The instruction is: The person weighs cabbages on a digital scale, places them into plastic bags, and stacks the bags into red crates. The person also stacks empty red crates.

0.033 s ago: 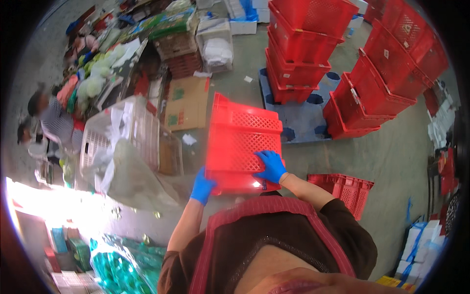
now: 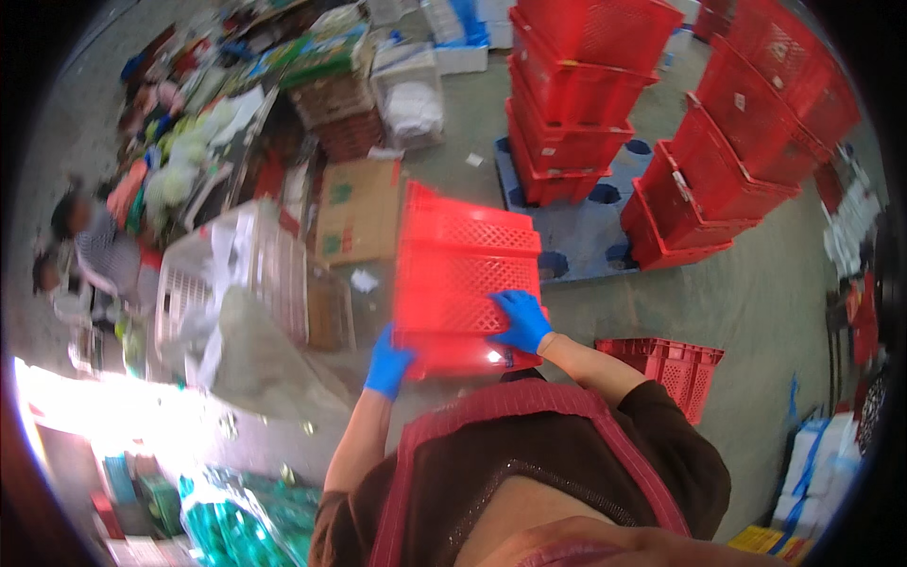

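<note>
In front of my body is a stack of nested red plastic crates (image 2: 468, 274) with mesh sides, tipped so that its ridged wall faces up. My left hand (image 2: 388, 364), in a blue glove, grips the near left edge; its fingertips are partly hidden by the crates. My right hand (image 2: 520, 323), also gloved in blue, holds the near right part, its fingers spread over the mesh. Another red crate (image 2: 666, 364) stands on the floor to the right, beside my right forearm.
Tall stacks of red crates (image 2: 576, 142) stand on a blue pallet (image 2: 576, 231) ahead. A white basket (image 2: 231, 269) draped with plastic and a flattened cardboard sheet (image 2: 357, 208) lie left. A person (image 2: 104, 250) is at far left. Green net bags (image 2: 246, 515) lie near left; white boxes (image 2: 812, 463) near right.
The surroundings have shifted very slightly in the picture. My hands keep the same hold on the red crates.
</note>
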`<state>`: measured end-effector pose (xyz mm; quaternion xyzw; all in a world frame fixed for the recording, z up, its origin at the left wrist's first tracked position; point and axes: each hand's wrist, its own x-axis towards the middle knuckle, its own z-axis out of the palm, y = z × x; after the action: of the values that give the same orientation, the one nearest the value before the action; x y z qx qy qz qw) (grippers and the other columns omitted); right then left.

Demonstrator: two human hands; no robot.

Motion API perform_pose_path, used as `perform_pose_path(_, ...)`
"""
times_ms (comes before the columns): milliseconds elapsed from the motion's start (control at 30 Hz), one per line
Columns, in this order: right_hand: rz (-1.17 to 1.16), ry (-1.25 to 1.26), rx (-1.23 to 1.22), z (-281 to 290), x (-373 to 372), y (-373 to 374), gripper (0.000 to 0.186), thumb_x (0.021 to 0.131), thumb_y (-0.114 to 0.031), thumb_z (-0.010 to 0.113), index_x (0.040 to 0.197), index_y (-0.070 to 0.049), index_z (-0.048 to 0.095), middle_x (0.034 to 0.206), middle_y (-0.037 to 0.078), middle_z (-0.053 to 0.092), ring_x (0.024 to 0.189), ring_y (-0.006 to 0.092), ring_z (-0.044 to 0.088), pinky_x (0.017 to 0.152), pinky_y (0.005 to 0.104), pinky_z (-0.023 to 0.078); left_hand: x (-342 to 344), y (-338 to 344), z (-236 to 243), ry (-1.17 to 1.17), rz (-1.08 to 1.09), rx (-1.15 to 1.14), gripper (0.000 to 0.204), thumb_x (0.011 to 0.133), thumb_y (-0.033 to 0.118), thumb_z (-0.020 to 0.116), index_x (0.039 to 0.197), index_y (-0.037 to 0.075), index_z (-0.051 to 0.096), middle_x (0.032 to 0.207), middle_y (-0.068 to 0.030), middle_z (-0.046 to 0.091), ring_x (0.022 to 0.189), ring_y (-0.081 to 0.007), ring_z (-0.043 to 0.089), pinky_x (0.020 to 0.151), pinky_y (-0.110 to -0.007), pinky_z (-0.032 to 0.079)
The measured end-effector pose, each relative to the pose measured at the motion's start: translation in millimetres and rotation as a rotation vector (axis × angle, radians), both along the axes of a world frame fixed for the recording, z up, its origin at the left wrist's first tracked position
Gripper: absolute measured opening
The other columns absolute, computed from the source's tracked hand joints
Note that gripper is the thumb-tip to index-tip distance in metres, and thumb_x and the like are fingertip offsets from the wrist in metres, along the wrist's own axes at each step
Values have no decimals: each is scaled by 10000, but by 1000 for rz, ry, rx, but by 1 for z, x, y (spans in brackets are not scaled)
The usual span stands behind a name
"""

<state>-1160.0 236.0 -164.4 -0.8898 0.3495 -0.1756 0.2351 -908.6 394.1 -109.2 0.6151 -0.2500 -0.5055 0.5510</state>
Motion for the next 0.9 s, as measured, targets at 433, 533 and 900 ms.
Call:
perform_pose_path(433,1,-366,-532,202,106,-278,801,612,-397,767,1284,-88,457,1189,137,496,1097,336,456,923,438,345,94,-259,196,-432,37,-435,754,615,-5,541,1347,-9,364,1217,-99,520,1074,-205,527,874,-299,456)
perform_pose_path(533,-44,-485,-678,266,109,-335,816,604,-408,769,1286,-88,456,1181,134,494,1096,333,451,929,448,333,91,-311,269,-605,47,-573,722,641,50,537,1340,-27,372,1221,-100,516,1107,-190,498,956,-308,393)
perform_pose_path(900,-431,-891,-1249,406,93,-550,771,608,-287,838,1261,-79,487,1163,144,497,1110,322,474,946,389,411,71,-562,492,-1187,-366,-1180,571,831,251,643,1322,44,436,1161,-140,588,1035,-203,580,888,-320,468)
